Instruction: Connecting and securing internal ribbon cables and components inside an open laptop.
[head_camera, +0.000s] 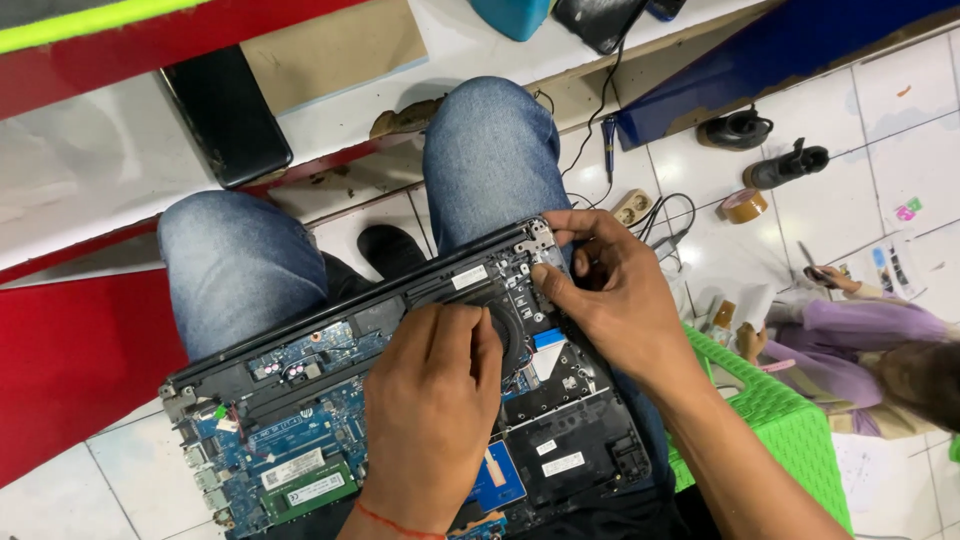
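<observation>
An opened laptop (400, 400), its bottom cover off and its blue circuit board and green memory stick (312, 490) exposed, lies across the lap of a seated person in blue jeans (240, 270). The left hand (430, 410), a red thread at the wrist, rests palm-down over the middle of the board, fingers curled onto the black fan area; whether its grip holds anything cannot be told. The right hand (610, 295) reaches to the far right corner, thumb and fingertips pinched near the metal hinge (537, 238), the grip closed on the laptop's edge there. Just to the right stands a green plastic stool (790, 420). Beyond it, on the white tiled floor (880, 110), lie a roll of brown tape (744, 205), a pair of black shoes (765, 148) and trailing black cables (600, 110). A second person in a lilac sleeve (870, 335) sits at far right. A black tablet-like slab (225, 115) rests on the white bench (80, 180) ahead.
</observation>
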